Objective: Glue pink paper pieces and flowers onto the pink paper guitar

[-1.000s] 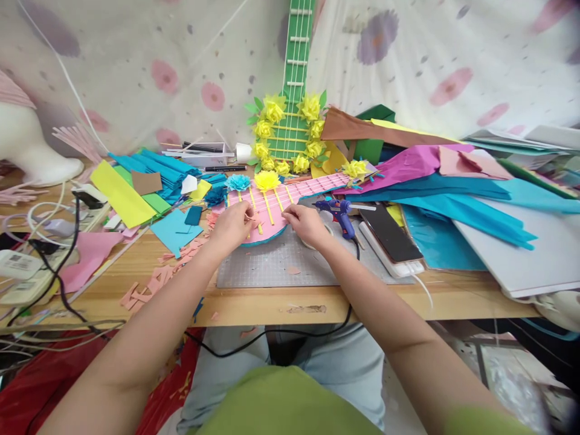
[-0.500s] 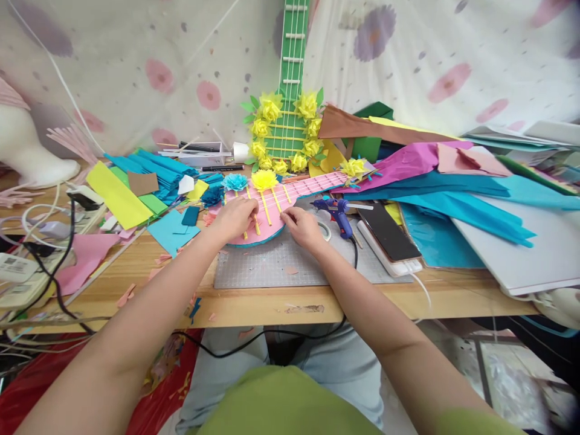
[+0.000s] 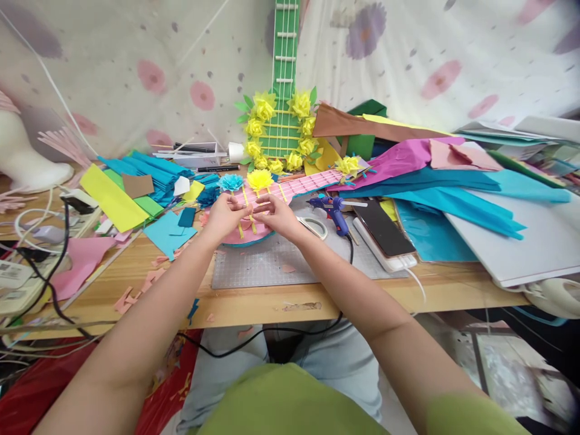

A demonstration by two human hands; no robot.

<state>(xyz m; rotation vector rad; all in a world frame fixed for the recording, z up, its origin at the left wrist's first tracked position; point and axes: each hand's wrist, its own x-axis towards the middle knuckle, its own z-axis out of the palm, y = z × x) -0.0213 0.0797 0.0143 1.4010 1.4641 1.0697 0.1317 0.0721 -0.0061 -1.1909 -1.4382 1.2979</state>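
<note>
A pink paper guitar (image 3: 296,186) with a blue edge, yellow strips and thin strings lies on the grey cutting mat (image 3: 254,269). My left hand (image 3: 224,219) rests over the left of its body, fingers bent together near the strings; whatever they pinch is too small to make out. Facing it, my right hand (image 3: 277,216) is over the body with thumb and fingers curved apart, its fingertips close to the left hand's. Above the hands, a blue paper flower (image 3: 231,182) and a yellow paper flower (image 3: 260,179) sit on the guitar's upper edge.
Behind stands a green paper guitar (image 3: 284,90) ringed with yellow flowers. To the right are a blue glue gun (image 3: 333,211), a roll of tape (image 3: 315,226), a phone (image 3: 387,226) and coloured paper (image 3: 471,208). Power strips (image 3: 34,272) and cables crowd the left.
My right hand has moved left from the guitar's lower right edge onto its body, near my left hand. The tape roll is more exposed. The view has shifted slightly.
</note>
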